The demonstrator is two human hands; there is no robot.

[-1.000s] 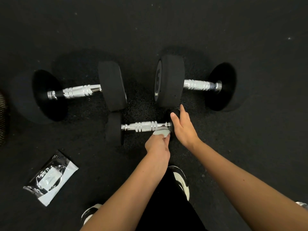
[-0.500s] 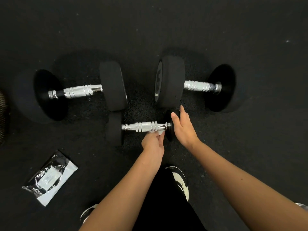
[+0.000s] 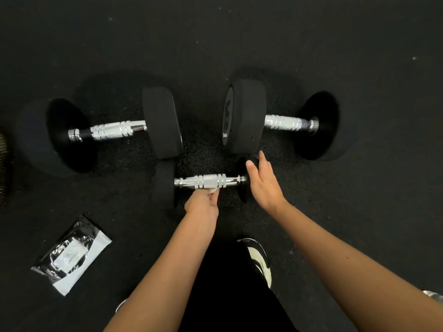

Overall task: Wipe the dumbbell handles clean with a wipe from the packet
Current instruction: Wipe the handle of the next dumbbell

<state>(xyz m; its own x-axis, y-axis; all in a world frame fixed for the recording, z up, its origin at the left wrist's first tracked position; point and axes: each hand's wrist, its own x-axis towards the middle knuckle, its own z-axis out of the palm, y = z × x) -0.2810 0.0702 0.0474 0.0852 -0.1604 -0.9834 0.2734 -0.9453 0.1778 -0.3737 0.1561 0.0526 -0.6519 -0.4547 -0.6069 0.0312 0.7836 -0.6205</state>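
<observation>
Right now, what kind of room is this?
Probably a gym: a small dumbbell and two big dumbbells lie on a dark speckled rubber floor.

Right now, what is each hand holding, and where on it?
The left hand pinches the white wipe by its near side, against the small dumbbell's handle. The right hand grips nothing; its open fingers rest on that dumbbell's right weight.

Wipe [image 3: 214,190] mostly hidden inside the left hand [image 3: 202,204]; only a white scrap showed under the small dumbbell's handle [image 3: 209,181]. Print on the packet [image 3: 69,256] too small to read. A mesh-textured object [image 3: 3,168] was cut off at the left edge, unidentifiable.
</observation>
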